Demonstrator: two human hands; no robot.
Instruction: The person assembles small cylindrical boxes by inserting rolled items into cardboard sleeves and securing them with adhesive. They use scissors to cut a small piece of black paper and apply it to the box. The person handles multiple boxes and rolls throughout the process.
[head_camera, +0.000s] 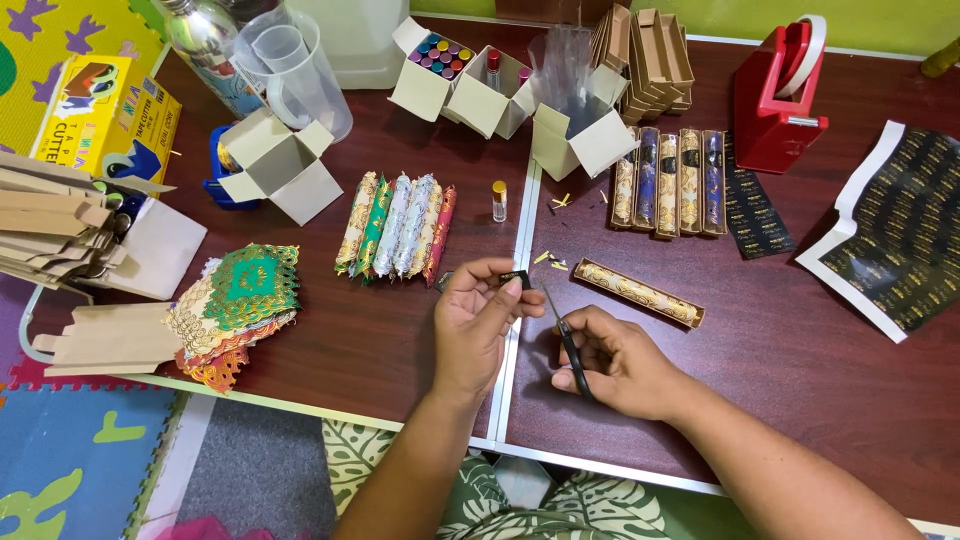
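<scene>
Black tab (516, 279) pinched in left hand (472, 325) fingers; right hand (618, 362) fingers gripping scissors (566, 338).

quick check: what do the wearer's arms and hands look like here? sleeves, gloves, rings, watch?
Both arms are bare from the frame's bottom edge to the fingers: no sleeves show. The left hand and right hand are ungloved. No rings, watch or wristband are visible on either hand or wrist. Nails look short and unpainted, though they are small in this head view.
</scene>
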